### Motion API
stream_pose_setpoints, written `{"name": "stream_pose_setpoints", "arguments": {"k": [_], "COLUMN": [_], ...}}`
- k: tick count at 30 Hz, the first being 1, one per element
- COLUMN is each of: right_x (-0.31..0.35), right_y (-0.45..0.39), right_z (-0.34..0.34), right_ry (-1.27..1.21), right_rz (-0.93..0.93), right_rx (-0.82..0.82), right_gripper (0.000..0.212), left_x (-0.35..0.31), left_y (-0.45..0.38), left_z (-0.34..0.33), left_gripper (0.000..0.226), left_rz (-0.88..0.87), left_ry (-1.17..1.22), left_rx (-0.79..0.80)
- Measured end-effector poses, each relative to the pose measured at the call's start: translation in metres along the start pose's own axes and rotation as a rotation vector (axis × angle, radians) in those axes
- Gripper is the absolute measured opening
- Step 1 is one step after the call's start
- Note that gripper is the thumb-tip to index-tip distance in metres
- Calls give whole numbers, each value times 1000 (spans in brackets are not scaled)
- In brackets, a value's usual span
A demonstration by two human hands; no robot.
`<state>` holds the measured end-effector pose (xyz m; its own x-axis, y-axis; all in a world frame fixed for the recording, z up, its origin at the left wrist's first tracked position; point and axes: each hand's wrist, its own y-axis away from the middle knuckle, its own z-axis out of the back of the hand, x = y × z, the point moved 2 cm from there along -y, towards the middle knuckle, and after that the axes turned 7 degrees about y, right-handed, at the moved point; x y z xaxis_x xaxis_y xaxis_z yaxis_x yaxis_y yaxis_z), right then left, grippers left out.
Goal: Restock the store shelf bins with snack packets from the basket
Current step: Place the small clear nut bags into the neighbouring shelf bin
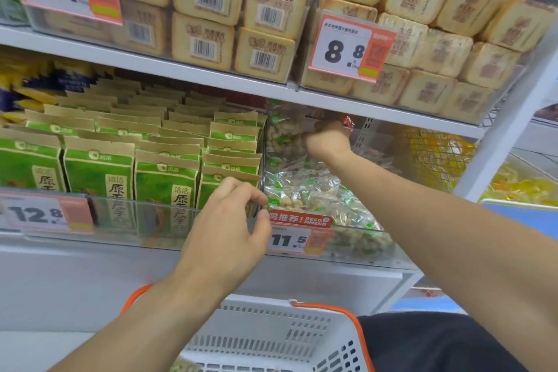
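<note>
clear nut packets [314, 193] heaped in clear bin [356, 246] | white slotted basket [271, 338], orange handles, below shelf

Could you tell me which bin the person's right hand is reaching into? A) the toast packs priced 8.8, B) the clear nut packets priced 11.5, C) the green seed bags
B: the right hand is deep in the bin of clear nut packets, above the 11.5 price tag.
</note>
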<state>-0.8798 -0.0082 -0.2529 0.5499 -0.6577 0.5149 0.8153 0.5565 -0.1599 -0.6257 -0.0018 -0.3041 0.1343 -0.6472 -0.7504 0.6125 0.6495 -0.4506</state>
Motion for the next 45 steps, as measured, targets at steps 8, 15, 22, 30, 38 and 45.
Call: {"name": "stream_pose_setpoints", "arguments": {"k": [8,15,22,30,38,45], "right_x": [-32,-119,-235,-304,-307,-300], "right_y": [122,233,259,306,282,279], "right_z": [38,-46,-193,-264,-294,-309], "right_ry": [-365,-291,111,149,211,290], "right_rz": [225,149,-31,-129,-346,-452], "right_rx": [-23,457,921,1061,951,884], "right_gripper": [15,20,34,81,75,71], "left_x": [-2,52,168,190,200,214], "left_y": [16,77,185,285,296,293], "left_z": [-12,-75,-156,-225,-225,-185], "left_gripper": [7,17,19,67,30,35], "left_rz": [-58,141,724,1120,1229,1375], "left_ry": [28,-272,-289,-164,-99,18], "left_rx": [139,798,877,936,833,530]}}
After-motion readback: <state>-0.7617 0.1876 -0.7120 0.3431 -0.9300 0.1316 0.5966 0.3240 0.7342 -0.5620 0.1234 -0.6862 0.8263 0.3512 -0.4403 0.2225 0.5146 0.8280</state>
